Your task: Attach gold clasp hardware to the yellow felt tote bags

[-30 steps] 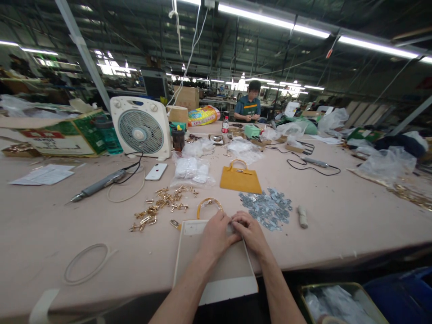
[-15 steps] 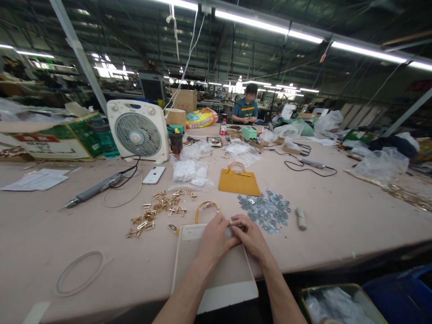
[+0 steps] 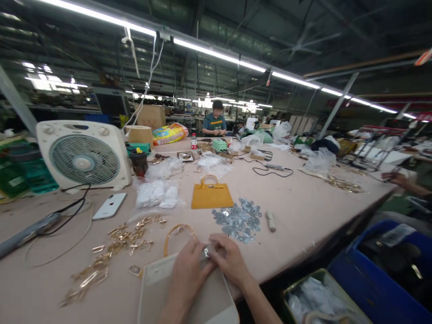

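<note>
A handbag panel (image 3: 202, 306), beige on its upper face with a yellow looped handle (image 3: 166, 243), lies at the table's front edge. My left hand (image 3: 189, 274) is closed over the panel's top edge, right of the handle. Close beside it, my right hand (image 3: 229, 258) pinches a small silver metal plate (image 3: 206, 252) at the panel's upper right corner. The left fingertips are partly hidden. Beyond the hands lies a pile of similar grey metal plates (image 3: 238, 220). Gold-coloured metal fittings (image 3: 126, 238) are scattered to the left.
A small yellow handbag (image 3: 212, 196) lies behind the plates, with a beige roll (image 3: 270, 221) to their right. A white fan (image 3: 84, 155), phone (image 3: 110, 206) and power screwdriver (image 3: 30, 231) are at left. A co-worker (image 3: 215, 121) sits across the table. A blue bin (image 3: 351, 261) stands lower right.
The view has swung to the right, so the table things shift left. A silver plate now shows between my hands, where only fingers on the panel's edge showed before.
</note>
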### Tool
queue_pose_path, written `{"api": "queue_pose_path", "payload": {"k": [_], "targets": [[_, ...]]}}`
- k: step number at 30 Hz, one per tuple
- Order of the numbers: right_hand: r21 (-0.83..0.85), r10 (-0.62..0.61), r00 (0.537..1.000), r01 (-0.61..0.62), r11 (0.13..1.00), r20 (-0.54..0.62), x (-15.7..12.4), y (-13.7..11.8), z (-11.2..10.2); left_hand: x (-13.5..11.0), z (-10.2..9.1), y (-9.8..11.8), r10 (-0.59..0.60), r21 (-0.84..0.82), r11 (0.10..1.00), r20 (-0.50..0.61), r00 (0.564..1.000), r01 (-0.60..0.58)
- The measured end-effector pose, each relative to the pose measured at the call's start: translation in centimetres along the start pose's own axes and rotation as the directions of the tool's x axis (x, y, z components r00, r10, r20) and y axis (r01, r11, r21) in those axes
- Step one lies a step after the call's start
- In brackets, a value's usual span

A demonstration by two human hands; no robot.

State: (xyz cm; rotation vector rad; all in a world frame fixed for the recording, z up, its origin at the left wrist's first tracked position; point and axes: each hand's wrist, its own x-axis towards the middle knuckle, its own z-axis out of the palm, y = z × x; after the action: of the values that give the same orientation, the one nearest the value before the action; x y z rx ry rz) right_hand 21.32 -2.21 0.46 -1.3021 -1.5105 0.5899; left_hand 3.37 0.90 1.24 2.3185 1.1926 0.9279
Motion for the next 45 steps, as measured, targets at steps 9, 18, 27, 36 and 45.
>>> {"api": "queue_pose_path", "payload": {"k": [9, 18, 27, 36, 45], "targets": [[-0.229, -0.007, 0.797, -0.166, 0.959, -0.604, 4.6, 7.0, -9.3, -0.2, -0.2, 0.4, -0.041, 0.025, 0.999, -0.019, 0.999, 0.041], [-0.412, -0.048, 0.937, -0.107, 0.905, -0.347, 7.5, 10.3, -11.2, -0.2, -0.6, 0.8, -0.075, -0.016, 0.997, -0.013, 0.997, 0.075], [-0.496, -0.066, 0.939, -0.118, 0.861, -0.339, 7.3, 10.9, -11.2, -0.6, -0.4, 0.9, -0.064, -0.013, 0.998, -0.03, 0.998, 0.063], [-0.465, -0.066, 0.88, -0.184, 0.866, -0.471, 6.1, 9.7, -10.9, -2.6, -2.8, 0.7, -0.054, -0.063, 0.997, -0.055, 0.997, 0.051], [-0.574, -0.218, 0.817, -0.161, 0.803, -0.534, 6.0, 11.3, -10.3, -9.6, -10.0, -3.6, -0.284, -0.052, 0.958, -0.277, 0.918, 0.281]]}}
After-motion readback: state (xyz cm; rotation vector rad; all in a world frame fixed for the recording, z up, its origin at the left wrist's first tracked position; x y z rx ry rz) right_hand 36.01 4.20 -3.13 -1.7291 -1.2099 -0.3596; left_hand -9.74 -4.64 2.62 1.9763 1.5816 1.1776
